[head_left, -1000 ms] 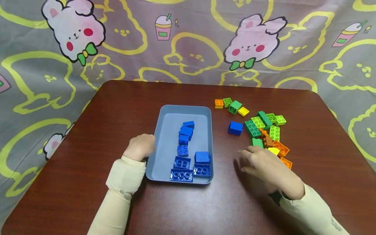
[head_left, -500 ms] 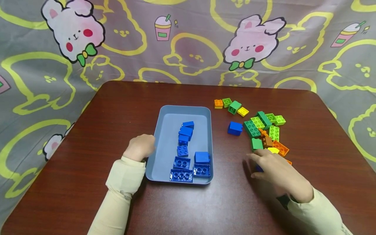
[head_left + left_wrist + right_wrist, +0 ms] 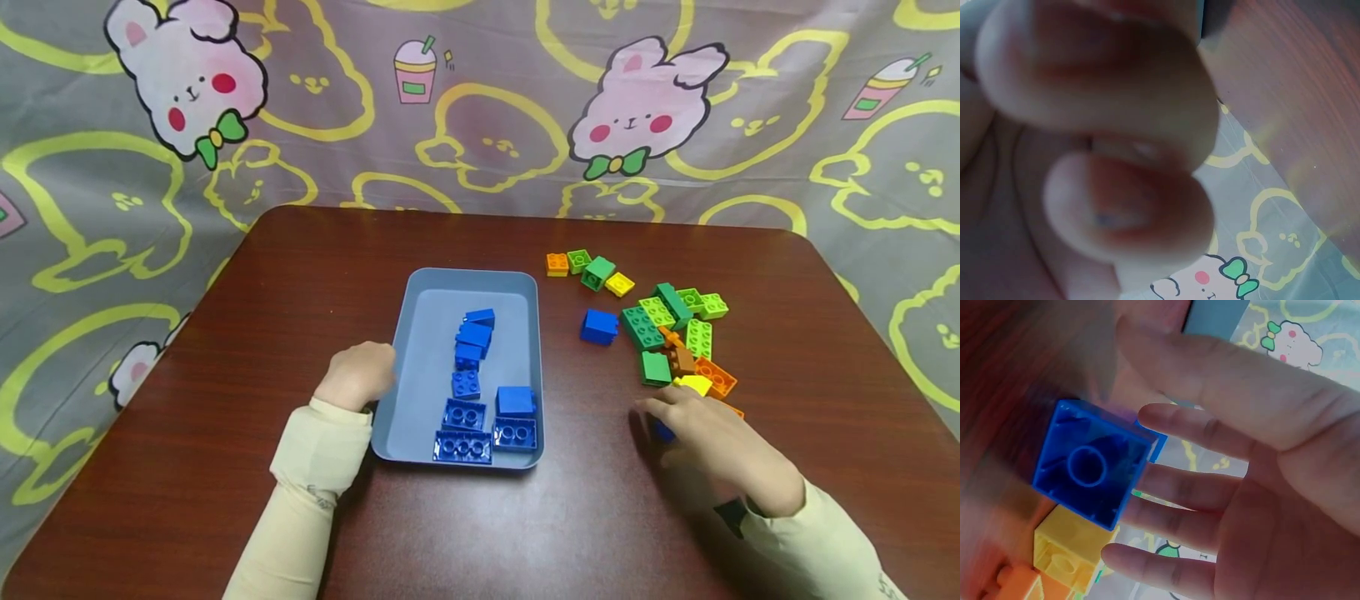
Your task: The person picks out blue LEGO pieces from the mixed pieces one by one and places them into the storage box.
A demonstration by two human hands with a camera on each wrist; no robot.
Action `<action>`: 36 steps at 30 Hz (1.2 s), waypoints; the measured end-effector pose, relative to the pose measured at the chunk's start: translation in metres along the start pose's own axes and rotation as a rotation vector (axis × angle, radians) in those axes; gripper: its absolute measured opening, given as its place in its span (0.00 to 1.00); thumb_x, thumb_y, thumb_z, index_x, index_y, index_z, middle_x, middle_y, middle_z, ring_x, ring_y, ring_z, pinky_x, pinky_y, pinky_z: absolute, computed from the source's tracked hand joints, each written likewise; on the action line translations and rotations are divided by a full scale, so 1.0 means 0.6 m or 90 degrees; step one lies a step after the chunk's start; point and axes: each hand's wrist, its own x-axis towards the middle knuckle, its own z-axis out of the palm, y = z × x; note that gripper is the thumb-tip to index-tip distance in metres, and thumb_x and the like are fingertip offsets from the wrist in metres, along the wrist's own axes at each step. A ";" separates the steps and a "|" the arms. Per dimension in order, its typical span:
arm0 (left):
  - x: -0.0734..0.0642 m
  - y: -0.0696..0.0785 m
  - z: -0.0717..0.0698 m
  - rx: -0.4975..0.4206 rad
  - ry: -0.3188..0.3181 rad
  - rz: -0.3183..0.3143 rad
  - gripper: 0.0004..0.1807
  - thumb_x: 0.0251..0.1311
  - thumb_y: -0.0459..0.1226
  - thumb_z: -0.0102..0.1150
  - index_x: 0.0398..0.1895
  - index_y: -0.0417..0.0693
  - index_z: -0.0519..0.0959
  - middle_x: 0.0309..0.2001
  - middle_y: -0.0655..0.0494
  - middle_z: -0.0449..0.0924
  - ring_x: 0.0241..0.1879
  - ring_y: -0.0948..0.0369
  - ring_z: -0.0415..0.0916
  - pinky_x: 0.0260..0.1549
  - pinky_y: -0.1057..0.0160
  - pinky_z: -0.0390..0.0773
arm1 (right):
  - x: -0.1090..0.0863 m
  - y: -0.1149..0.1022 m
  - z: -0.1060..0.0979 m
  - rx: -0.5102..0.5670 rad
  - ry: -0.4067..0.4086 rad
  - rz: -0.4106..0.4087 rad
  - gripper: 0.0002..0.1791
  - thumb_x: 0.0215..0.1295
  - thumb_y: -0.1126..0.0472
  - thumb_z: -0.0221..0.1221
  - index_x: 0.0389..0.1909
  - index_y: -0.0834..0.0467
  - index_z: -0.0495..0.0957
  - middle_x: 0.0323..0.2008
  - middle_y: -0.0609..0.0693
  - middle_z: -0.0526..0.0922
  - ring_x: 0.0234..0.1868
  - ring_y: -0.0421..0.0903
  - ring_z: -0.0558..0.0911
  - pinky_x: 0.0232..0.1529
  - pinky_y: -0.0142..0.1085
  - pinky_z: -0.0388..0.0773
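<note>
My left hand (image 3: 356, 375), fingers curled, rests at the left rim of a blue-grey tray (image 3: 420, 367). In the left wrist view its curled fingers (image 3: 1135, 194) show nothing between them and the palm. Over the table's right side, my right hand (image 3: 705, 433) reaches toward a blue toy brick (image 3: 663, 431), mostly hidden beneath it in the head view. The right wrist view shows this brick (image 3: 1091, 462) with its hollow underside toward the camera, beside the fingertips. The fingers are extended and the thumb stands apart from the brick.
Several blue bricks (image 3: 462, 414) lie in the tray. Another blue brick (image 3: 600, 327) lies right of it. Green bricks (image 3: 656, 367), a yellow brick (image 3: 693, 384) and orange bricks (image 3: 716, 377) are heaped near my right hand. A small mixed row (image 3: 597, 273) lies farther back.
My right hand has moved right and slightly down, uncovering the green brick by the pile. The blue brick under it has come partly into view. The left hand and tray have stayed put.
</note>
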 end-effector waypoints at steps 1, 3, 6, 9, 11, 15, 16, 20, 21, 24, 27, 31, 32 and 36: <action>0.000 0.000 0.000 -0.001 0.000 -0.001 0.09 0.55 0.30 0.46 0.30 0.38 0.78 0.34 0.42 0.77 0.30 0.51 0.75 0.24 0.51 0.72 | 0.000 0.002 0.001 0.001 0.001 0.002 0.34 0.27 0.62 0.75 0.44 0.62 0.76 0.41 0.56 0.75 0.40 0.54 0.75 0.31 0.43 0.75; 0.000 0.000 0.000 0.000 -0.002 -0.002 0.08 0.56 0.30 0.46 0.29 0.39 0.77 0.34 0.43 0.77 0.29 0.52 0.74 0.24 0.52 0.72 | -0.001 0.004 0.003 0.003 0.003 0.008 0.33 0.28 0.64 0.74 0.44 0.61 0.76 0.41 0.55 0.75 0.39 0.54 0.75 0.29 0.42 0.75; 0.001 0.000 0.000 0.000 -0.006 -0.003 0.08 0.56 0.30 0.46 0.28 0.39 0.77 0.33 0.44 0.77 0.28 0.53 0.73 0.23 0.53 0.72 | -0.001 0.008 0.004 0.008 -0.016 0.027 0.33 0.30 0.66 0.73 0.45 0.60 0.76 0.40 0.54 0.75 0.38 0.53 0.75 0.24 0.39 0.74; 0.001 0.001 0.000 0.000 -0.009 -0.005 0.08 0.56 0.30 0.45 0.28 0.39 0.77 0.32 0.44 0.76 0.27 0.54 0.72 0.23 0.54 0.72 | 0.000 0.010 0.004 0.008 -0.034 0.042 0.32 0.30 0.65 0.73 0.44 0.60 0.76 0.37 0.53 0.74 0.36 0.52 0.75 0.21 0.38 0.72; 0.001 0.001 0.000 -0.002 -0.010 -0.006 0.09 0.56 0.29 0.45 0.27 0.40 0.77 0.31 0.45 0.76 0.26 0.54 0.72 0.23 0.54 0.71 | -0.001 0.010 0.005 0.006 -0.036 0.047 0.32 0.29 0.65 0.74 0.43 0.60 0.76 0.35 0.52 0.73 0.35 0.51 0.74 0.20 0.37 0.71; 0.000 0.001 0.000 -0.004 -0.011 -0.007 0.09 0.56 0.29 0.44 0.26 0.40 0.76 0.31 0.45 0.76 0.26 0.55 0.71 0.22 0.55 0.71 | -0.002 0.010 0.008 0.004 -0.029 0.049 0.29 0.32 0.68 0.72 0.42 0.59 0.76 0.34 0.51 0.73 0.35 0.51 0.74 0.20 0.37 0.71; 0.000 0.001 0.000 -0.004 -0.011 -0.008 0.09 0.56 0.29 0.44 0.27 0.40 0.77 0.31 0.45 0.76 0.26 0.55 0.71 0.22 0.55 0.71 | -0.001 0.011 0.010 0.002 -0.028 0.049 0.28 0.32 0.68 0.72 0.42 0.59 0.76 0.34 0.51 0.72 0.35 0.50 0.74 0.19 0.37 0.71; 0.000 0.002 0.000 -0.002 -0.013 -0.010 0.09 0.56 0.29 0.44 0.27 0.40 0.77 0.32 0.45 0.76 0.26 0.55 0.71 0.22 0.54 0.71 | 0.002 0.015 0.012 0.006 -0.024 0.021 0.24 0.33 0.70 0.71 0.38 0.61 0.77 0.31 0.50 0.73 0.33 0.49 0.74 0.23 0.35 0.72; 0.000 0.001 0.000 -0.001 -0.013 -0.009 0.09 0.56 0.30 0.45 0.28 0.40 0.77 0.32 0.44 0.76 0.27 0.54 0.72 0.23 0.54 0.71 | 0.003 0.016 0.013 0.008 -0.024 0.015 0.23 0.33 0.71 0.71 0.37 0.61 0.77 0.31 0.50 0.73 0.33 0.48 0.74 0.25 0.35 0.72; 0.001 0.001 0.000 0.000 -0.012 -0.007 0.09 0.56 0.30 0.45 0.29 0.39 0.77 0.33 0.44 0.77 0.28 0.53 0.73 0.23 0.53 0.72 | 0.005 0.018 0.014 0.011 -0.024 -0.004 0.21 0.33 0.72 0.70 0.34 0.63 0.77 0.30 0.51 0.74 0.32 0.48 0.74 0.28 0.36 0.73; 0.001 0.001 -0.001 0.000 -0.013 -0.007 0.09 0.56 0.30 0.45 0.29 0.39 0.77 0.33 0.44 0.77 0.28 0.53 0.73 0.23 0.53 0.72 | 0.006 0.019 0.015 0.014 -0.033 -0.003 0.21 0.33 0.72 0.70 0.33 0.64 0.77 0.31 0.53 0.74 0.32 0.49 0.75 0.28 0.36 0.74; 0.001 0.002 -0.002 0.000 -0.018 -0.011 0.08 0.56 0.30 0.45 0.28 0.39 0.77 0.31 0.45 0.76 0.27 0.54 0.72 0.23 0.54 0.71 | 0.006 0.020 0.016 0.015 -0.036 -0.001 0.20 0.33 0.73 0.70 0.33 0.64 0.77 0.31 0.53 0.75 0.32 0.49 0.75 0.28 0.36 0.74; 0.001 0.002 -0.002 0.000 -0.019 -0.012 0.08 0.57 0.30 0.45 0.28 0.40 0.77 0.31 0.45 0.76 0.26 0.55 0.72 0.23 0.55 0.71 | 0.006 0.020 0.017 0.013 -0.034 -0.002 0.20 0.33 0.74 0.70 0.32 0.64 0.76 0.31 0.53 0.75 0.31 0.48 0.75 0.28 0.36 0.74; 0.000 0.002 -0.002 -0.001 -0.021 -0.013 0.08 0.57 0.30 0.45 0.27 0.40 0.76 0.30 0.46 0.76 0.26 0.55 0.71 0.22 0.55 0.71 | 0.006 0.021 0.019 0.004 -0.025 -0.016 0.19 0.33 0.74 0.70 0.31 0.63 0.76 0.29 0.51 0.74 0.30 0.47 0.74 0.27 0.35 0.73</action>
